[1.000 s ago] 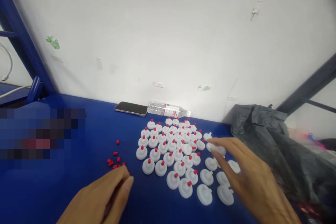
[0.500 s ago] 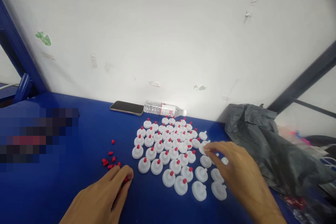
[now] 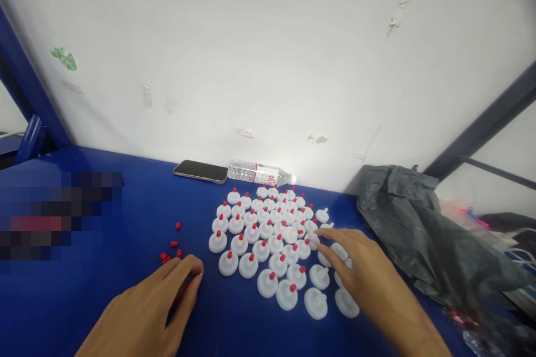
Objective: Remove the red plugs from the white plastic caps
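Head view: I look down on a blue tabletop (image 3: 146,195) that meets a white wall (image 3: 251,39). At the lower left I see my left hand (image 3: 142,309), the tips of its thumb and forefinger brought together; I can't tell whether anything is pinched between them. Just above its knuckles lie the loose red caps (image 3: 175,244), a few of them close together and one a little apart, higher up. At the lower right my right hand (image 3: 371,265) reaches inward with thumb and forefinger apart, their tips at the edge of a white disc (image 3: 312,241); I can't make out a firm grip on it. The capped white discs (image 3: 228,265) fill the centre in a dense cluster, red tips mostly pointing up. The uncapped white discs (image 3: 315,304) lie along the cluster's right side, some partly hidden by my right hand, their pale stems bare. Behind the cluster, against the wall, a clear bottle (image 3: 266,173) lies on its side with its white cap to the right, and a phone (image 3: 201,171) lies flat just beside its base. Right of centre a dark plastic bag (image 3: 402,206) slumps over the table's edge. A blue post (image 3: 36,89) slants across the upper left, and a pixelated patch covers part of the left side.
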{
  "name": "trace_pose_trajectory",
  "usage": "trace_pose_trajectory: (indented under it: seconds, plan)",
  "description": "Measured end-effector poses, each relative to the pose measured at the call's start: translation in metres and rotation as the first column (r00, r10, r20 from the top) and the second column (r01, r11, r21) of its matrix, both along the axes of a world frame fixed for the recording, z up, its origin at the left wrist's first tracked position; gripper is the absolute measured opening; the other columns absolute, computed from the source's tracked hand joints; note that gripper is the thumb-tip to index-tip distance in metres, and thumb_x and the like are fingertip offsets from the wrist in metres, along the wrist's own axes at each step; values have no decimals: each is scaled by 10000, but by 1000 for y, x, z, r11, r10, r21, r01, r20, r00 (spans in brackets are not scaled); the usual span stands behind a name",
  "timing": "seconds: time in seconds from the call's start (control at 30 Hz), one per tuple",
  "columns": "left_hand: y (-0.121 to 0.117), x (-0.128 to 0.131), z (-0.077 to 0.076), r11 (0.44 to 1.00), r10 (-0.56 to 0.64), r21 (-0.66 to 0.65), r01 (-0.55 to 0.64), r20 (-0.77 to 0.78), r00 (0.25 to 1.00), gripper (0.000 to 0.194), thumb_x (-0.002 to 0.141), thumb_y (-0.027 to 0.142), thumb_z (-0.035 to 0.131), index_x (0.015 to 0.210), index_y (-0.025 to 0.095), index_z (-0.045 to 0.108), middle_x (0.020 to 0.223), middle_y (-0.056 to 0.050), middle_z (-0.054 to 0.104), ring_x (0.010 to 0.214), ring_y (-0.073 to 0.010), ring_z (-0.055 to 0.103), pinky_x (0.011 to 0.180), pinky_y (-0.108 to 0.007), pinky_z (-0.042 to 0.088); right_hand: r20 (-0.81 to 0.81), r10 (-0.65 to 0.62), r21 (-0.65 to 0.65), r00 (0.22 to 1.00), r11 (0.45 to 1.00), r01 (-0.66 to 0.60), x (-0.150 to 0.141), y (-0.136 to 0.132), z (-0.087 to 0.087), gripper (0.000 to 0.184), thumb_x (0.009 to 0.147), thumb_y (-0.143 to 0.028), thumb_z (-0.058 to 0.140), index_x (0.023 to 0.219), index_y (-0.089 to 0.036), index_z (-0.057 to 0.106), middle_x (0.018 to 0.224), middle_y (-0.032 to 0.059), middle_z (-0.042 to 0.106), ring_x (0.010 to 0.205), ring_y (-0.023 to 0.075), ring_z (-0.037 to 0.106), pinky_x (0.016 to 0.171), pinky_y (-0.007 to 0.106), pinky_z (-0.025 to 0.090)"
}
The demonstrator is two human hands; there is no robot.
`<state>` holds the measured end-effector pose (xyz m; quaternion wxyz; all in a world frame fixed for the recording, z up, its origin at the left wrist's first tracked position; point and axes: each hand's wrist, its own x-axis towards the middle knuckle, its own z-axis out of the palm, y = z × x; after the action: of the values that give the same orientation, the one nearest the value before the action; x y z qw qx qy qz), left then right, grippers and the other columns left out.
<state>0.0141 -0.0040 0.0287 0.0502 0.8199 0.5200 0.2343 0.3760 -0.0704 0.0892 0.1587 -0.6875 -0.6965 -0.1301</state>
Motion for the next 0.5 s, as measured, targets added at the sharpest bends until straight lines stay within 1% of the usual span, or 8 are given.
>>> trace_pose_trajectory:
  seconds: [0.07, 0.13, 0.23, 0.33, 0.4, 0.47, 0.5]
  plan:
    - [0, 0, 2, 1000, 0, -15, 0, -19, 1000, 459, 1082, 331, 299, 1044, 399, 752, 931, 36, 887, 826, -275, 866, 621, -344, 618, 14, -2, -1, 1000, 1000, 2, -3, 1, -2, 326, 1096, -381, 554, 1271, -273, 808, 1244, 76, 876, 1172, 309, 830, 1006, 480, 707]
    - [0, 1, 4, 1000, 6, -16, -7, -17, 1000, 471, 1094, 352, 280, 1067, 394, 748, 964, 32, 894, 857, -276, 872, 634, -346, 626, 35, -10, -3, 999, 1000, 10, -7, 3, -8, 386, 1107, -393, 516, 1336, -252, 793, 1324, 107, 854, 1266, 337, 797, 1068, 522, 682]
    - [1, 0, 3, 1000, -8, 10, 8, 21, 1000, 468, 1114, 405, 268, 1071, 390, 734, 1005, 31, 899, 918, -280, 879, 655, -351, 645, 71, -24, -10, 997, 1000, 25, -14, 10, -22, 422, 1079, -361, 502, 1392, -288, 776, 1408, 110, 816, 1357, 398, 743, 1069, 625, 668]
    - [4, -3, -3, 996, -50, 76, 45, 62, 997, 424, 1127, 483, 306, 1088, 387, 716, 1043, 35, 901, 973, -280, 883, 612, -331, 647, 80, -18, -2, 997, 1000, 18, -17, 17, -31, 448, 1075, -322, 443, 1341, -351, 802, 1420, 86, 811, 1391, 435, 713, 1061, 737, 637]
    - [6, -6, -5, 991, -64, 121, 54, 83, 994, 379, 1129, 512, 350, 1137, 380, 706, 1086, 34, 901, 1003, -273, 883, 603, -308, 651, 61, -8, 20, 998, 1000, 7, -15, 18, -29, 483, 1083, -293, 391, 1284, -366, 824, 1389, 65, 827, 1380, 426, 722, 1089, 763, 610]
    - [7, -8, -2, 985, -93, 157, 74, 122, 988, 328, 1128, 514, 398, 1167, 380, 695, 1092, 46, 900, 975, -247, 884, 590, -270, 648, 23, -10, 64, 1000, 998, 8, -14, 15, -18, 463, 1095, -325, 395, 1295, -336, 812, 1386, 80, 828, 1358, 418, 740, 1114, 759, 598]
    - [6, -7, 2, 981, -119, 172, 92, 155, 981, 305, 1126, 514, 419, 1158, 385, 693, 1063, 59, 899, 926, -228, 884, 569, -249, 639, -10, -12, 97, 1000, 995, 13, -14, 12, -10, 433, 1101, -365, 425, 1322, -310, 793, 1387, 98, 827, 1337, 413, 754, 1120, 736, 607]
